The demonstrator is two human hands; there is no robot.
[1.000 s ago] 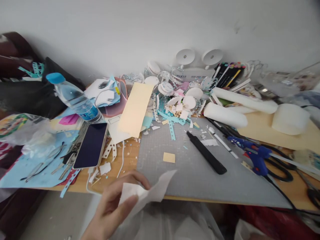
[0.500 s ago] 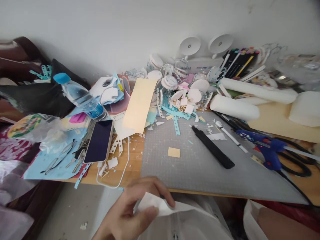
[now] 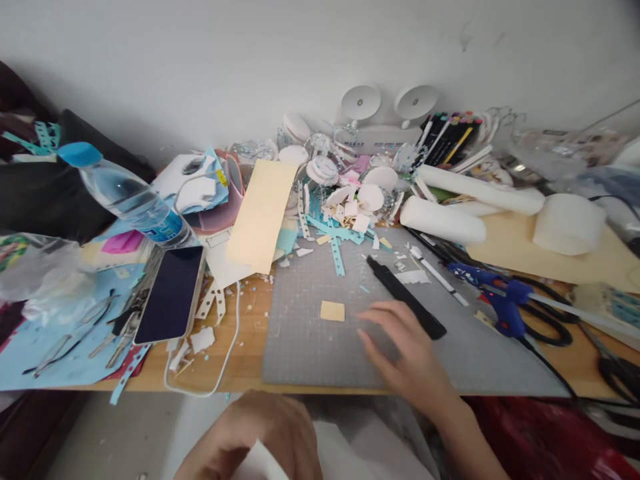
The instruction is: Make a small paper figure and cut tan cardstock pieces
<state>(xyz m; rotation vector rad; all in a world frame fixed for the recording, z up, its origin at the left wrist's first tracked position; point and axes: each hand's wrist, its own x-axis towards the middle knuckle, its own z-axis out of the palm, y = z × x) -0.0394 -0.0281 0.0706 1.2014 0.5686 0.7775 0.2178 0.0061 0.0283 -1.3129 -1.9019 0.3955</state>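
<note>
My left hand (image 3: 270,427) is curled in front of the table edge, closed on a thin white sheet (image 3: 261,461); whether it is paper or cloth I cannot tell. Over the grey cutting mat (image 3: 300,353), my right hand (image 3: 400,340) holds nothing, its fingers apart and pointing left. Just left of those fingertips lies a small cream card (image 3: 333,311). A black utility knife (image 3: 405,295) rests behind and to the right of the same hand.
A blue glue gun (image 3: 495,293) with its cord lies right. White rolls (image 3: 443,220), paper scraps (image 3: 335,230) and markers (image 3: 453,140) crowd the back. To the left are a phone (image 3: 171,293), a water bottle (image 3: 135,200) and a long cream card (image 3: 263,213).
My right hand has come into view over the mat. The left hand has moved lower and turned, still on the white sheet. The view has shifted right.
</note>
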